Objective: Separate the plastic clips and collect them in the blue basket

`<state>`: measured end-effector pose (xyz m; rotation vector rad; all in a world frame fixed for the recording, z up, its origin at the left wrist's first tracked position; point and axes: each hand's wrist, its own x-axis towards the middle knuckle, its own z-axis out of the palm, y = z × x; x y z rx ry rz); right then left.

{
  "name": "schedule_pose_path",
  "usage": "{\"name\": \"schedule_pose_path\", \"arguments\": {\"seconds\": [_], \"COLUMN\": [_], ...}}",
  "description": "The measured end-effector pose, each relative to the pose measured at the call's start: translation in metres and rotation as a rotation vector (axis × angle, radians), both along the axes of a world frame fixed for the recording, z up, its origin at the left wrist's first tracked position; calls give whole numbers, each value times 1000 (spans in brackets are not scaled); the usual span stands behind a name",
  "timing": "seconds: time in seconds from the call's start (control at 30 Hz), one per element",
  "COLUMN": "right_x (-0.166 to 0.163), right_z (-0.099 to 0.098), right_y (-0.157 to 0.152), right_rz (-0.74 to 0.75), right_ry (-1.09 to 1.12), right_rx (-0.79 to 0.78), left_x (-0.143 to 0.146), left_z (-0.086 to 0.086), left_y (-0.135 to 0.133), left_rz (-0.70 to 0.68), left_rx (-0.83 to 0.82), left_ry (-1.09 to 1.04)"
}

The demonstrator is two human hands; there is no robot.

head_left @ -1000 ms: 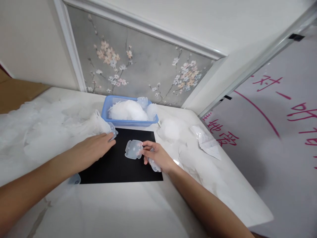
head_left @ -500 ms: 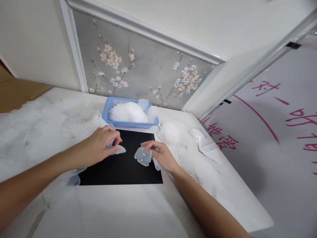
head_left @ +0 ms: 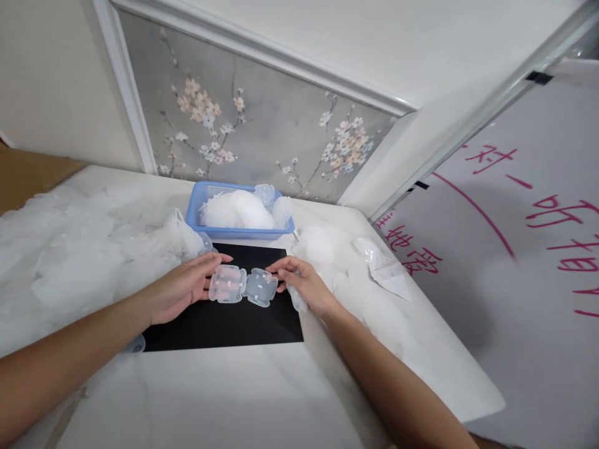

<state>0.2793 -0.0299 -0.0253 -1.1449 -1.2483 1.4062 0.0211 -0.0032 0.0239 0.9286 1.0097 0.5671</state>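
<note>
My left hand (head_left: pixel 194 284) holds a translucent, squarish plastic piece (head_left: pixel 228 284) with notched corners, its fingers behind the piece and the thumb at its upper edge. In the fingertips of my right hand (head_left: pixel 299 280) is a similar translucent plastic piece (head_left: pixel 261 287), greyer against the dark below. The two pieces face me side by side, their inner edges touching or nearly so; whether they are joined I cannot tell. Another clear piece (head_left: pixel 297 299) shows under my right palm. Both hands are over a black mat (head_left: pixel 224 327).
Behind the mat stands a blue basket (head_left: pixel 238 233) with white fluffy-looking material and clear pieces. A broad heap of translucent pieces (head_left: pixel 93 249) covers the left. On the right lie more whitish pieces (head_left: pixel 322 249) and a clear bag (head_left: pixel 384 268). A whiteboard (head_left: pixel 468 312) borders the table's right side.
My left hand has turned its piece from nearly edge-on to face me and brought it beside the right-hand piece. The right-hand piece has shifted slightly left and up. The view has shifted slightly.
</note>
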Motion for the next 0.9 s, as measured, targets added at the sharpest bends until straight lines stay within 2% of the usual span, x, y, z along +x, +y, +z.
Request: {"name": "schedule_pose_path", "arguments": {"seconds": [0.27,0.6,0.67,0.8,0.9], "right_x": [-6,-23,-29,-41,-48], "right_z": [3,13,13,12,13], "right_y": [-5,-15,-17,-20,-22], "right_rz": [-32,-26,9,48,42], "right_ry": [-114,-186,-161,-35,4], "right_rx": [99,85,28,-78,-84], "left_x": [2,4,5,8,10], "left_z": [5,7,9,5,-2], "left_y": [1,-5,-8,-13,-16], "left_rz": [-29,-111,-101,-20,-22], "left_rx": [-101,-79,-34,165,225], "left_ry": [-96,-147,-122,55,104]}}
